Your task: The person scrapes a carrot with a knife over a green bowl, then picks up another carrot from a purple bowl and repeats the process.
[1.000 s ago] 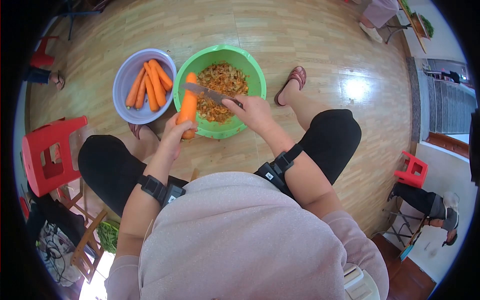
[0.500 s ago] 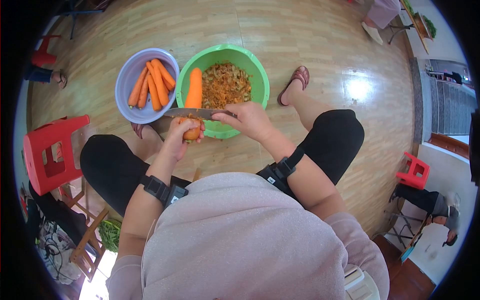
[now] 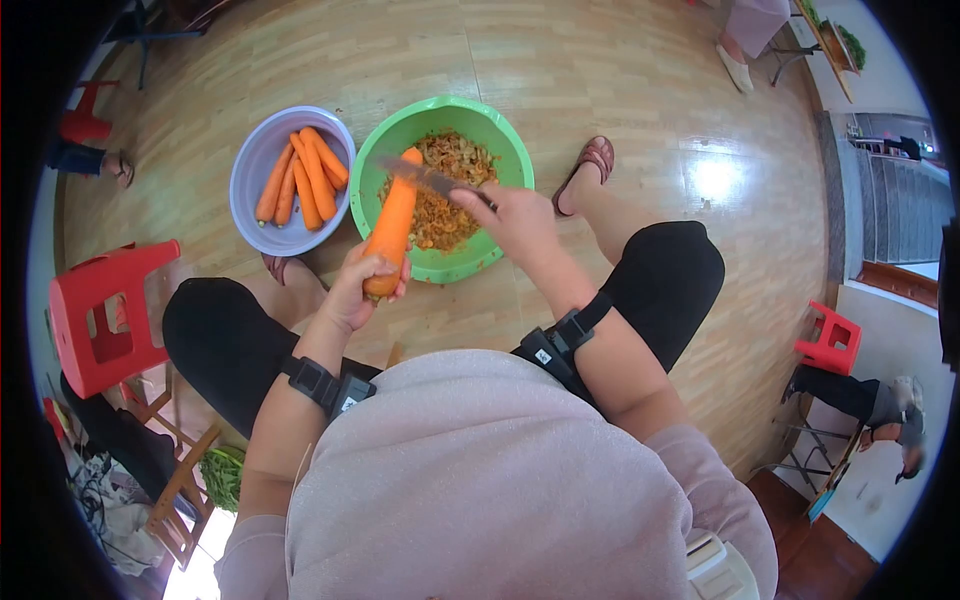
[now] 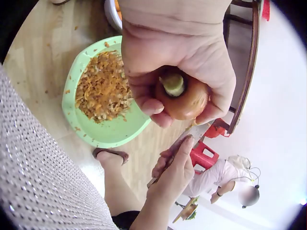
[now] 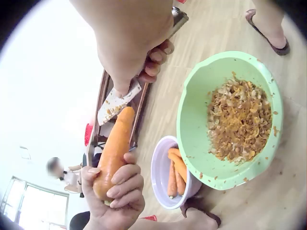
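Note:
My left hand point(image 3: 362, 287) grips a large carrot point(image 3: 393, 228) by its thick stem end, the tip pointing away from me over the green basin point(image 3: 515, 175). In the left wrist view the stem stub point(image 4: 172, 84) shows between the curled fingers. My right hand point(image 3: 522, 222) holds a knife point(image 3: 436, 181) by its handle, its blade across the carrot near the tip. Orange scraps cling to the blade point(image 5: 112, 106) in the right wrist view. Inside the basin lies a heap of brownish and orange peelings point(image 3: 450, 205).
Left of the basin stands a lavender tub point(image 3: 240, 190) with several carrots point(image 3: 308, 180) in it. A red stool point(image 3: 105, 320) is at the left, another red stool point(image 3: 830, 335) at the right. My sandalled foot point(image 3: 588, 170) rests right of the basin. Other people are around the room's edges.
Half a second ago the blade was down by the left hand; now it is back near the tip, as it was a second ago. The carrot's tip has swung right over the peelings.

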The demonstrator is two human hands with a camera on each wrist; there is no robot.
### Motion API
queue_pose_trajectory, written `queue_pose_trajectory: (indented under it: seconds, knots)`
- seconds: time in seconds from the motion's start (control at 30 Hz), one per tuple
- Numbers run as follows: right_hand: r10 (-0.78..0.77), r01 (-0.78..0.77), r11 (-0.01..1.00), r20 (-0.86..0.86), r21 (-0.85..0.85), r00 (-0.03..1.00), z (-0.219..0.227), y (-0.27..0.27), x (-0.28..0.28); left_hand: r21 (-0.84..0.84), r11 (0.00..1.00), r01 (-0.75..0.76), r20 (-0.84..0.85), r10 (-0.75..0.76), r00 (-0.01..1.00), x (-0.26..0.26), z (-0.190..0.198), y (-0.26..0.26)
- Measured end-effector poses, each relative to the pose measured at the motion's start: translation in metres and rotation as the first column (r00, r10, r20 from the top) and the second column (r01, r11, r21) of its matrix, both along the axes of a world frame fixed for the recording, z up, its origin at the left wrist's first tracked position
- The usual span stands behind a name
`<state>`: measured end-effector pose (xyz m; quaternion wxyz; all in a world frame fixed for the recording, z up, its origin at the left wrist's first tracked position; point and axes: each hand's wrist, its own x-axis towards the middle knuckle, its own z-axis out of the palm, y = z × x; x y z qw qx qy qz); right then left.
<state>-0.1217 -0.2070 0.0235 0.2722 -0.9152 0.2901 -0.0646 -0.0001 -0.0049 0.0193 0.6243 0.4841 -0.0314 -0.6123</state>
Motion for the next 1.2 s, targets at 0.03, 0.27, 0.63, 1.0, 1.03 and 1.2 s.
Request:
queue_pose_trajectory:
  seconds: [0.03,0.27,0.63,1.0,1.03,1.2]
  knots:
    - [0.063,-0.063,0.998,0.035,-0.009,0.997,0.0,0.003,0.001,-0.004,1.0,0.008,-0.005,-0.008,1.0,0.0,0.001,0.0]
    - [-0.052,0.052,0.999,0.021,-0.006,0.998,-0.009,-0.011,-0.001,-0.037,0.999,0.035,-0.069,-0.038,0.997,0.002,0.002,0.005]
    - [-0.099,0.098,0.987,0.004,0.128,0.995,-0.002,-0.007,0.001,-0.188,0.982,-0.022,-0.282,-0.032,0.959,0.003,0.0,0.005]
    - [-0.116,0.13,0.976,-0.086,0.177,0.99,0.013,-0.015,0.002,-0.201,0.978,0.048,-0.199,-0.089,0.976,0.004,-0.003,0.006]
    - [-0.073,0.079,0.972,-0.036,0.219,0.997,0.013,-0.013,0.002,-0.181,0.981,0.064,-0.186,-0.098,0.978,0.004,-0.001,0.006]
    - [-0.101,0.124,0.986,-0.195,0.114,0.976,-0.023,-0.024,-0.008,-0.148,0.97,0.193,-0.055,-0.203,0.978,0.005,0.0,0.005]
